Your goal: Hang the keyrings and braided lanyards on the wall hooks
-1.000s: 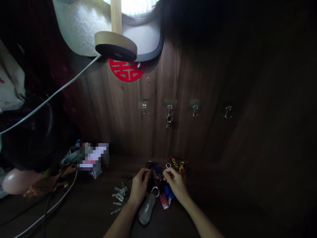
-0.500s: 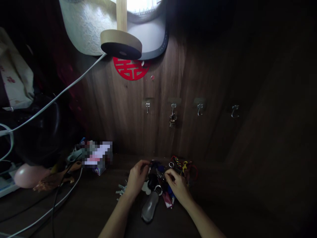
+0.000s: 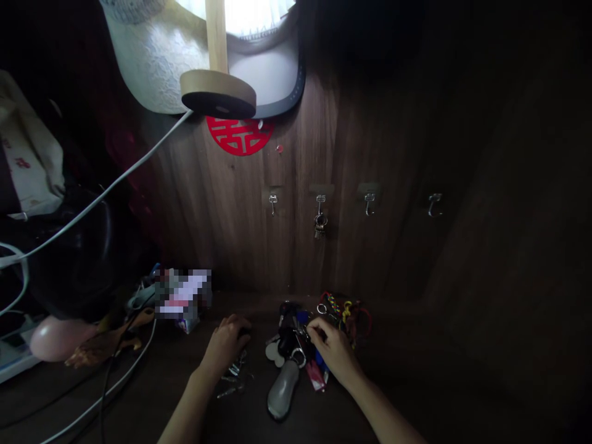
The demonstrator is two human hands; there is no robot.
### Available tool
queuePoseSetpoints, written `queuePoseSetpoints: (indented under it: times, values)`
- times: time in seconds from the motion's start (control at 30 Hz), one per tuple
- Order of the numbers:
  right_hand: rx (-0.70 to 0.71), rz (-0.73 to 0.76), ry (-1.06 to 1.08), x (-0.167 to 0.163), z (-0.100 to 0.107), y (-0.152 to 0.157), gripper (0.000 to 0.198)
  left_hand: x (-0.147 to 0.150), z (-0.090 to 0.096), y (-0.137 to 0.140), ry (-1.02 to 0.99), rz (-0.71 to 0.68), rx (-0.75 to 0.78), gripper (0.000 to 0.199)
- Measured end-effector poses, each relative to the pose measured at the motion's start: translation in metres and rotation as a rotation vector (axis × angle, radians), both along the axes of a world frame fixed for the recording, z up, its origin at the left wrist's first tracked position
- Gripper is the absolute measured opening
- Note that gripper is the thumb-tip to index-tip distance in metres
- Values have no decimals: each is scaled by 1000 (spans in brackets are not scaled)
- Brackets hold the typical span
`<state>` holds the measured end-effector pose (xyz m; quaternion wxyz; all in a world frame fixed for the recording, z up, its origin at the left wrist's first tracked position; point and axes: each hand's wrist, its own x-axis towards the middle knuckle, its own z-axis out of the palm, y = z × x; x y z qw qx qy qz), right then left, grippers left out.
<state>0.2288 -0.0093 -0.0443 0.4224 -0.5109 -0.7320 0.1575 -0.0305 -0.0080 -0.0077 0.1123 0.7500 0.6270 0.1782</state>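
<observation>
A pile of keys and key fobs (image 3: 287, 339) lies on the dark wooden surface in front of me. Its nearest piece is a grey, rounded fob (image 3: 283, 390) on a metal ring (image 3: 298, 357). My right hand (image 3: 333, 348) is at the pile's right side, thumb and fingertips pinched together; what they hold is hidden. Left of the pile, my left hand (image 3: 226, 342) hovers with thumb and fingers apart, nothing visible between them. Just under it lie several loose silver keys (image 3: 234, 373). A pink tag (image 3: 315, 375) sticks out below my right hand.
Coloured cords (image 3: 345, 311) lie behind my right hand. On the back panel are several metal hooks (image 3: 369, 203), one holding a bunch of small keys (image 3: 320, 227). A lamp (image 3: 218, 95) and caps (image 3: 272, 80) hang above. Left are a pink balloon (image 3: 60, 338) and cables (image 3: 124, 370).
My left hand has left the pile's edge and moved left over the loose silver keys, its fingers spreading. My right hand stays almost where it was. The view has shifted slightly.
</observation>
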Motion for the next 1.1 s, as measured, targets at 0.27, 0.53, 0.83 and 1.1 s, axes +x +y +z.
queuePoseSetpoints:
  times: [0.27, 0.53, 0.83, 1.1]
  values:
    - [58, -10, 30, -1, 6, -4, 23, 6, 7, 1, -265, 66, 65, 10]
    - [186, 5, 37, -2, 6, -5, 20, 42, 21, 5, -933, 30, -73, 27]
    - [161, 69, 55, -9, 16, -19, 13, 86, 3, 0, -1394, -84, -361, 36]
    - [180, 116, 113, -13, 9, -17, 17, 92, -3, -1, -1401, -69, -307, 36]
